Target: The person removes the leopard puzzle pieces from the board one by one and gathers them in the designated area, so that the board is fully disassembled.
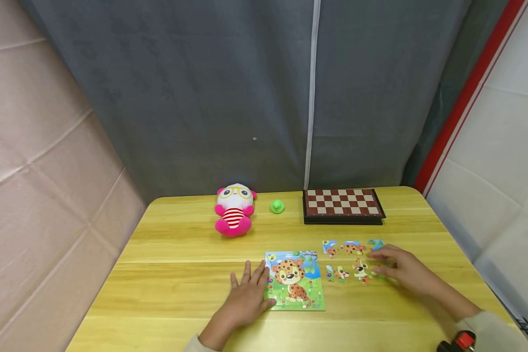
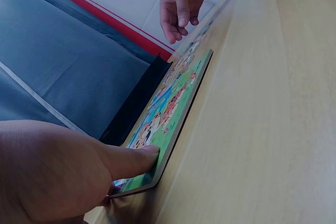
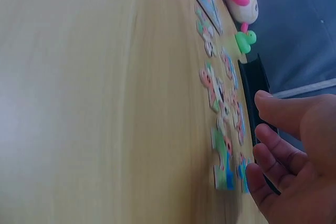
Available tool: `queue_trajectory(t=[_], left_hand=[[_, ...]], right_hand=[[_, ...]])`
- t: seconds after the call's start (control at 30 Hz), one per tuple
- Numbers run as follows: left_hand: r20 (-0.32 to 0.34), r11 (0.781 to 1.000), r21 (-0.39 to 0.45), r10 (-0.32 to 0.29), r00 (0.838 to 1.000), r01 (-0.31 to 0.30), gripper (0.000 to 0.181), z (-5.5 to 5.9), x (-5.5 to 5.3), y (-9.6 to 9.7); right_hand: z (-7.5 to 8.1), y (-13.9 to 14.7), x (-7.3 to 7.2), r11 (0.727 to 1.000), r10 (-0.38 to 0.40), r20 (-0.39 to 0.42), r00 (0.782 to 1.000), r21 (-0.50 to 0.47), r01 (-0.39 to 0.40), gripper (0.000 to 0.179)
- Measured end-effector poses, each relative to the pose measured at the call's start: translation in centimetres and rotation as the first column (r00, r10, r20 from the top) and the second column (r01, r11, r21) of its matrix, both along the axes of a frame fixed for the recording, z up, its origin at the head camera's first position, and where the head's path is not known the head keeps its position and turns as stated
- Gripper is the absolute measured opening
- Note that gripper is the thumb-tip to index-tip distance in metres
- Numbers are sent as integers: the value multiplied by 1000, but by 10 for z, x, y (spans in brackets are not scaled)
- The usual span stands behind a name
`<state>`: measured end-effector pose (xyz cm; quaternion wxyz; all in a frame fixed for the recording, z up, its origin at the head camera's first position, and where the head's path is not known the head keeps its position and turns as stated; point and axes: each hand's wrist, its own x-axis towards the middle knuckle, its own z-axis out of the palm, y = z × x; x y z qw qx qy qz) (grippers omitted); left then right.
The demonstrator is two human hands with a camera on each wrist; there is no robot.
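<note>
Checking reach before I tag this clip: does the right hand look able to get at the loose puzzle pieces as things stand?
Probably yes: the right hand is close beside the loose puzzle pieces, its fingers look empty, and nothing visible stands between.

Tabletop (image 1: 158, 274): yellowish wood-look. On it, leopard puzzle board (image 1: 296, 282) flat, pic. up (= clock ctr.); from there, stuffed panda (image 1: 234, 215) betw. 10 & 11, sm. green duck (image 1: 277, 207) approx. 11:30, chessboard (image 1: 343, 203) at 1, loose puzzle pcs. (image 1: 362, 270) in 2 rows betw. 2 & 3.
</note>
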<state>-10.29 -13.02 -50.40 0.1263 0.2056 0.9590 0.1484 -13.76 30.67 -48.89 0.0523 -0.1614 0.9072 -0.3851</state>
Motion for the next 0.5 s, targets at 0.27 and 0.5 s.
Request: queue_trajectory(t=[0.27, 0.5], left_hand=[[-6, 1000, 2, -2, 1000, 2, 85, 0, 1, 0], [-7, 1000, 2, -1, 1000, 1, 84, -2, -1, 0]], right_hand=[[0, -21, -5, 999, 45, 49, 998, -32, -43, 39], [-1, -44, -9, 993, 102, 43, 994, -63, -99, 35]])
